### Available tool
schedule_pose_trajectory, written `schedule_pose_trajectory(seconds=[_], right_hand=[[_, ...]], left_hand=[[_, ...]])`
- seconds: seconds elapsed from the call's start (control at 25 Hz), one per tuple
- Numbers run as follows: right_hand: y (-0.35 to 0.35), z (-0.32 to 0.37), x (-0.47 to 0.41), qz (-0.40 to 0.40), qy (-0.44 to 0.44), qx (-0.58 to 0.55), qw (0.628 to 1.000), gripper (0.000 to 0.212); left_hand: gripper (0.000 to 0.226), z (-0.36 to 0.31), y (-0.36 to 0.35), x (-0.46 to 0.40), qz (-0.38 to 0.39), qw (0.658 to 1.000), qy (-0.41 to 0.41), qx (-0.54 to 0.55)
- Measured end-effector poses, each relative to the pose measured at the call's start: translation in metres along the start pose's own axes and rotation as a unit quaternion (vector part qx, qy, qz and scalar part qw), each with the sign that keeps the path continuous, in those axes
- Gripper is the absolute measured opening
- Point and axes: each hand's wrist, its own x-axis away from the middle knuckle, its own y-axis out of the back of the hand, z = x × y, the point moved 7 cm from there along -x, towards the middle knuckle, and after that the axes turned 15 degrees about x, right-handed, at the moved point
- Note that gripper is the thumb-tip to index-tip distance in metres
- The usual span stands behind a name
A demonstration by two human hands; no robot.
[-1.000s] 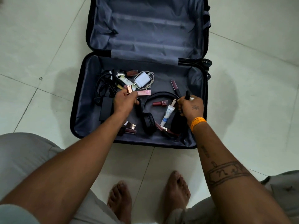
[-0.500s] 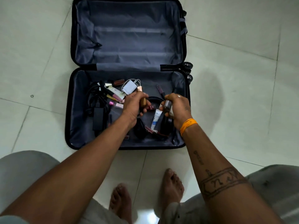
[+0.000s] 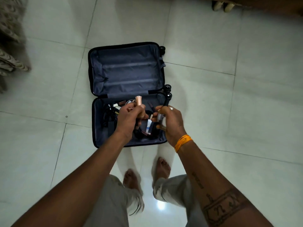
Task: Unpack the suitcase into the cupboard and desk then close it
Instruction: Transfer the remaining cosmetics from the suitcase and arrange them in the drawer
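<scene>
A black suitcase point(image 3: 98, 141) lies open on the tiled floor, its grey-lined lid point(image 3: 126, 69) flat at the far side. My left hand point(image 3: 129, 118) grips rose-gold cosmetic tubes point(image 3: 139, 100) above the near half. My right hand point(image 3: 172, 122) grips a dark slim cosmetic stick point(image 3: 166, 102) and another small item, blurred. Inside the near half lie black cables point(image 3: 108, 112), a white tube point(image 3: 148, 126) and small cosmetics, partly hidden by my hands.
My bare feet point(image 3: 131, 179) stand on the pale floor just before the suitcase. Patterned fabric point(image 3: 9, 51) hangs at the far left. Furniture feet point(image 3: 221, 5) show at the top right. The suitcase wheels point(image 3: 167, 90) stick out on the right.
Both hands have lifted out of the suitcase holding cosmetics. The view has risen and pulled back, so the suitcase looks smaller and farther below.
</scene>
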Motion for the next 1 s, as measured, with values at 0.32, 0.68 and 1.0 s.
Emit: schedule_pose_trajectory(seconds=[0.32, 0.68, 1.0], right_hand=[[0.092, 0.137, 0.174, 0.023, 0.038, -0.024, 0.999, 0.029], [0.216, 0.2, 0.336, -0.135, 0.14, -0.041, 0.98, 0.033], [0.326, 0.125, 0.47, -0.35, 0.135, -0.142, 0.916, 0.022]], left_hand=[[0.019, -0.166, -0.101, 0.172, 0.082, 0.996, -0.02, -0.026], [0.021, -0.238, -0.23, 0.302, 0.26, 0.961, -0.04, -0.083], [0.017, -0.194, -0.347, 0.428, 0.459, 0.869, -0.036, -0.179]])
